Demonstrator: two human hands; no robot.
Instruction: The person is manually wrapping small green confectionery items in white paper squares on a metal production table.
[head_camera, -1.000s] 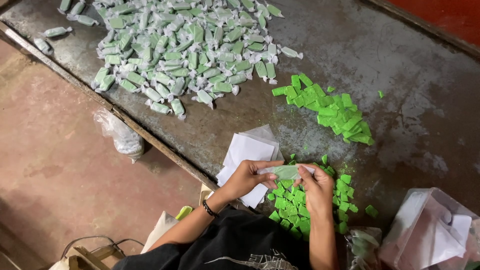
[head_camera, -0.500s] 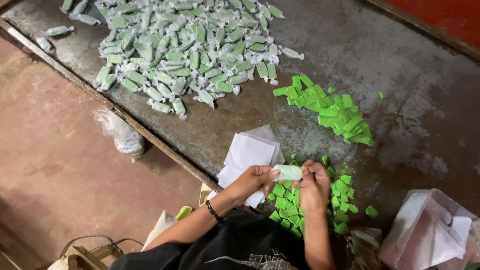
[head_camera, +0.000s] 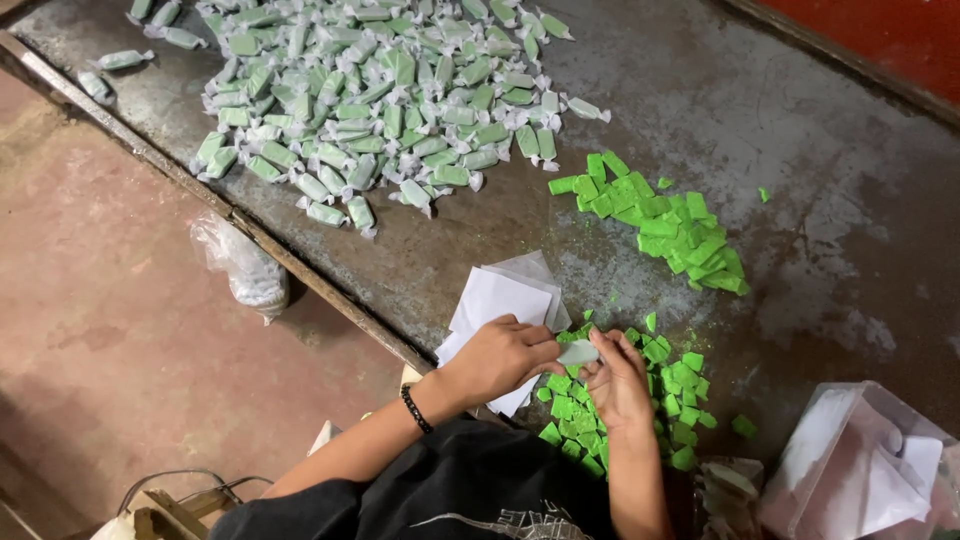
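**Piece between both hands, long axis left–right**

I have one pale green block in a translucent white wrapper (head_camera: 578, 352) pinched between my hands — it sits right at the near edge of the grey, powder-streaked metal tabletop (head_camera: 800, 130), directly in front of me. Its long axis runs roughly left–right, one end toward each hand.

My left hand (head_camera: 497, 357) has its fingers curled closed on the left end. My right hand (head_camera: 620, 378) is closed on the right end, thumb and fingertips on the wrapper. Both hands touch the piece; neither is nearer. Whether the ends are twisted yet — can't tell, fingers cover them.

Around it: the stack of white square wrapper sheets (head_camera: 492, 300) lies partly under my left hand. The loose heap of bright green unwrapped blocks (head_camera: 640, 400) is under and beside my right. The big pile of wrapped pale green pieces (head_camera: 380, 100) is well apart, far-left.
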